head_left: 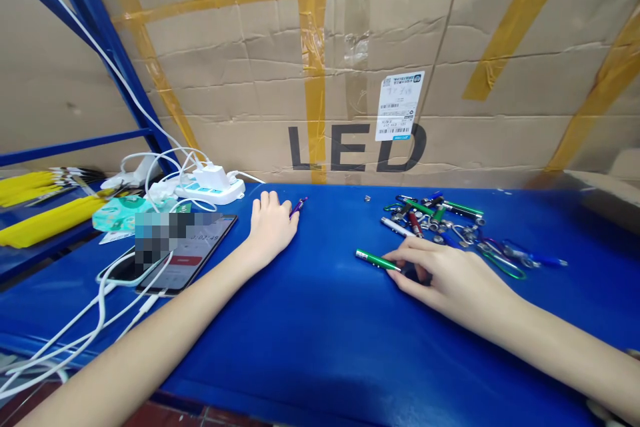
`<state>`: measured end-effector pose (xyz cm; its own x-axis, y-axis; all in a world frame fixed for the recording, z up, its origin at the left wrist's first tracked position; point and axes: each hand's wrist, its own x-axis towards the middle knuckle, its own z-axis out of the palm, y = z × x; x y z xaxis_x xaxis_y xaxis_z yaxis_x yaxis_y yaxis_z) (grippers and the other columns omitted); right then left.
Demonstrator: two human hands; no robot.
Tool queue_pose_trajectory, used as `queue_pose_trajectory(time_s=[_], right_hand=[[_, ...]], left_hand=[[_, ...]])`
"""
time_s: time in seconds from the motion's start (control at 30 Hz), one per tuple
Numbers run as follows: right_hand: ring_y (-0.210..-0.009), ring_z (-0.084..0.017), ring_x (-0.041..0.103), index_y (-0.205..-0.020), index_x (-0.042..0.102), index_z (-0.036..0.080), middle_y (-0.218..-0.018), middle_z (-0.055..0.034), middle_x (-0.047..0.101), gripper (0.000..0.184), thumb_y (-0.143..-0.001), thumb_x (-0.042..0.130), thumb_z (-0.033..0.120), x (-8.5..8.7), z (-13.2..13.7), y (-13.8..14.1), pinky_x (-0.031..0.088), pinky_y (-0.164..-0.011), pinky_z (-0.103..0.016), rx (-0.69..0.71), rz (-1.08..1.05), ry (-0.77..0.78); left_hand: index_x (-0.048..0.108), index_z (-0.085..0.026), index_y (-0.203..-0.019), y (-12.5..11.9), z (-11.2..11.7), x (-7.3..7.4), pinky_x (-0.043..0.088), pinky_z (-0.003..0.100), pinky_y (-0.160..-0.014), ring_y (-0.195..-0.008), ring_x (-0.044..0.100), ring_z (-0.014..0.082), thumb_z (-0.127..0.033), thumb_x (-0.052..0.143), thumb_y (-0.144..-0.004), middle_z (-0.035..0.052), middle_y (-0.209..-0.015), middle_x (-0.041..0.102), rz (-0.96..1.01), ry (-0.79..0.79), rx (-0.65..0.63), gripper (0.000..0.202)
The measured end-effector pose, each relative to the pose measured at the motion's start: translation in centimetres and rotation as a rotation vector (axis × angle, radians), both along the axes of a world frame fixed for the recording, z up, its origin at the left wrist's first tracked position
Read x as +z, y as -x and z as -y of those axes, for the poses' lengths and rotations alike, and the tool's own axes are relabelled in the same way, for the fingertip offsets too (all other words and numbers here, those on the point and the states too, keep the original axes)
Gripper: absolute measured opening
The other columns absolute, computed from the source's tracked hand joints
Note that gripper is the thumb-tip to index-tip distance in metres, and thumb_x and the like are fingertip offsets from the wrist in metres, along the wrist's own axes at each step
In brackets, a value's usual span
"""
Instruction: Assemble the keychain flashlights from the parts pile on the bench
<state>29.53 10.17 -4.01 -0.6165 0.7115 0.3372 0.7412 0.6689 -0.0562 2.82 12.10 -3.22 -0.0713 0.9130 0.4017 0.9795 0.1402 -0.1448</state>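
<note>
two bare forearms (180, 323) reach in from the lower left and lower right of the frame, over a glossy blue bench (310, 340). at the lower left, white cables (149, 304) trail past the bench's front edge. right of centre, the right hand (445, 270) has thumb and fingers pinched on one end of a slim green tube (370, 258), which points toward the middle of the frame. left of the left forearm lie two phones (193, 263), partly overlapping, one screen partly blurred out. left of centre, the left hand (273, 223) is palm down, fingers bent, with a slim purple thing (300, 205) showing at its thumb side; whether the fingers grip it i cannot tell. beyond the right hand sits a loose pile of coloured tubes, rings and clips (439, 217). at the left edge are long yellow things (55, 219) and, nearer the phones, a teal packet (117, 215). farther back stand a white power strip (220, 195) and a small metal bit (367, 199). behind everything rises a taped cardboard surface (250, 93) lettered "led", with a white label (400, 107) at upper right.
</note>
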Motion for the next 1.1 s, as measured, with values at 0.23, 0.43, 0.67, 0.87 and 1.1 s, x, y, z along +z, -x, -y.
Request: queue_pose_trajectory(time_s=[0.23,0.43,0.67,0.87,1.1], right_hand=[[-0.064,-0.015,0.063,-0.094,0.067,0.027,-0.081,0.0001,0.063,0.019,-0.081,0.054,0.024,0.1,0.0,0.0,0.051,-0.058,-0.025,0.010,-0.009,0.024],[-0.058,-0.013,0.061,-0.094,0.068,0.026,-0.078,-0.0001,0.063,0.019,-0.082,0.052,0.025,0.2,0.1,0.1,0.044,-0.048,-0.021,0.009,-0.032,0.045],[-0.061,-0.014,0.061,-0.101,0.062,0.026,-0.082,0.0010,0.066,0.020,-0.088,0.047,0.027,0.5,-0.2,0.2,0.043,-0.052,-0.023,-0.033,-0.140,0.151],[-0.068,-0.014,0.062,-0.102,0.062,0.024,-0.095,0.0002,0.067,0.021,-0.090,0.045,0.025,0.5,-0.3,0.6,0.047,-0.062,-0.024,0.068,-0.300,0.168],[-0.074,-0.014,0.064,-0.099,0.065,0.025,-0.094,0.0027,0.069,0.018,-0.089,0.052,0.030,1.6,-1.3,-0.2,0.046,-0.062,-0.023,0.104,-0.241,0.046]], left_hand=[[0.066,-0.005,-0.087,0.2,0.3,0.0,0.034,0.044,-0.085,-0.101,0.045,0.0360,-0.031,0.046,-0.080,0.0212,-0.099,0.055,-0.062,-0.013,0.067,0.033],[0.064,-0.005,-0.084,0.2,0.3,-0.1,0.034,0.043,-0.083,-0.100,0.046,0.0360,-0.021,0.045,-0.079,0.0218,-0.098,0.055,-0.073,-0.022,0.067,0.025],[0.054,-0.018,-0.090,-3.2,1.9,0.5,0.034,0.035,-0.079,-0.089,0.049,0.0223,-0.032,0.039,-0.090,0.0055,-0.093,0.055,0.270,-0.099,-0.415,0.021],[0.054,-0.018,-0.090,-5.4,3.5,0.7,0.033,0.032,-0.072,-0.080,0.048,0.0183,-0.037,0.042,-0.091,0.0030,-0.088,0.058,0.276,0.004,-0.811,0.024],[0.062,-0.020,-0.102,-5.1,2.9,0.1,0.034,0.031,-0.067,-0.073,0.050,0.0179,-0.030,0.044,-0.092,0.0035,-0.081,0.064,0.268,-0.031,-0.873,0.023]])
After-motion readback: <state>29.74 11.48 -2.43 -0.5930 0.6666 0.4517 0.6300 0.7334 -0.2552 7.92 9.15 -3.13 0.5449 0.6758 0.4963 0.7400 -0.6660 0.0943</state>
